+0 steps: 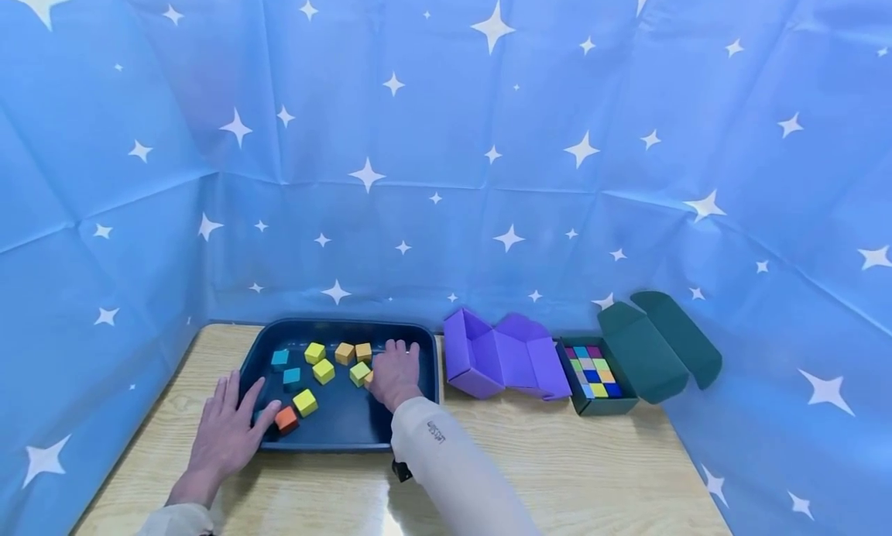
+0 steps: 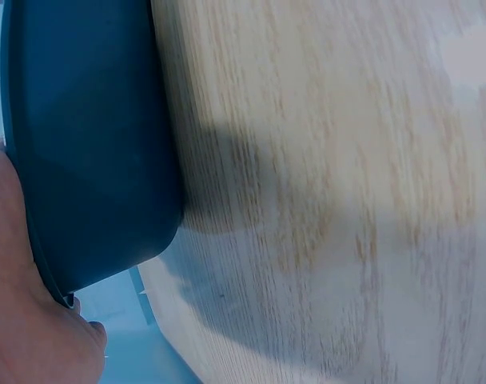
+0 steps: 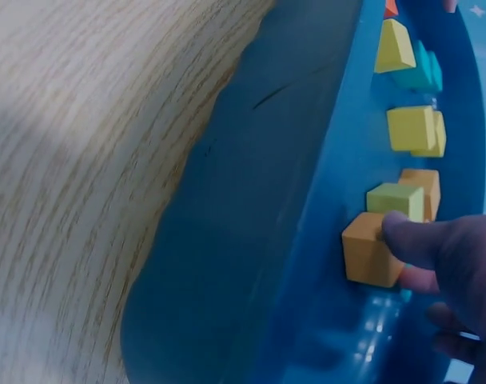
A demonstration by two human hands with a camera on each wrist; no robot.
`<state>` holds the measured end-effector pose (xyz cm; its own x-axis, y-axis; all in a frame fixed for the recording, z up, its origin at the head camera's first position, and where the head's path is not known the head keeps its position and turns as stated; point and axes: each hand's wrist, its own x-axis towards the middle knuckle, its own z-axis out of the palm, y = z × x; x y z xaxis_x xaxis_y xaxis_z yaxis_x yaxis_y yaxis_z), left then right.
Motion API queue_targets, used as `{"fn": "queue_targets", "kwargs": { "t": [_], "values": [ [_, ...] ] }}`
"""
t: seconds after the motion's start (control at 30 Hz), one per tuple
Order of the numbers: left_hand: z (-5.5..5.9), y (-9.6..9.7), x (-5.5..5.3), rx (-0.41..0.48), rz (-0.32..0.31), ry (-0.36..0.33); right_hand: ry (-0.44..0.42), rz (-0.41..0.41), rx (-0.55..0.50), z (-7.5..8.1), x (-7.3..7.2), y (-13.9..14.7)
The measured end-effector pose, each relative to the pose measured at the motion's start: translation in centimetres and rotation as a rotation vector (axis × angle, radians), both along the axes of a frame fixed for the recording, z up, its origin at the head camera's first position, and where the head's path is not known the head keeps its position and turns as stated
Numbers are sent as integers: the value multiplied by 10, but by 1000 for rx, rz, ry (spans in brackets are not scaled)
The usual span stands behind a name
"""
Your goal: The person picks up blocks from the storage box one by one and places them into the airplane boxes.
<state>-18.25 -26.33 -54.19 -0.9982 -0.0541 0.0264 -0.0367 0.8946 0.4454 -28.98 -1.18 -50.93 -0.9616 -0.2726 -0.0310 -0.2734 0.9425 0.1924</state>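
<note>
An orange cube [image 3: 366,254] is pinched by the right hand [image 1: 397,373], the tray [image 1: 344,424] touched by the outspread left hand [image 1: 226,429].

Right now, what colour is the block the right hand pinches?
Orange block, best in right wrist view.

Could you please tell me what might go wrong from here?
The right hand has its thumb on an orange block right beside a yellow-green block, so moving one could knock the other.

The left hand rests at the rim of the tray; pressing there might shift it and slide the loose yellow blocks.

The left thumb lies close to the red-orange block and could bump it.
</note>
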Motion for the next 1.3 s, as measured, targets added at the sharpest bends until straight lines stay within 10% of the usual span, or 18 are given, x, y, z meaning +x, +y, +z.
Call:
{"fn": "queue_targets", "kwargs": {
  "t": [0.77, 1.3],
  "values": [
    [0, 3, 1, 11, -1, 2, -52, 73, -16, 1, 4, 5],
    [3, 0, 2, 5, -15, 3, 44, 88, -429, 87, -18, 105]
  ]
}}
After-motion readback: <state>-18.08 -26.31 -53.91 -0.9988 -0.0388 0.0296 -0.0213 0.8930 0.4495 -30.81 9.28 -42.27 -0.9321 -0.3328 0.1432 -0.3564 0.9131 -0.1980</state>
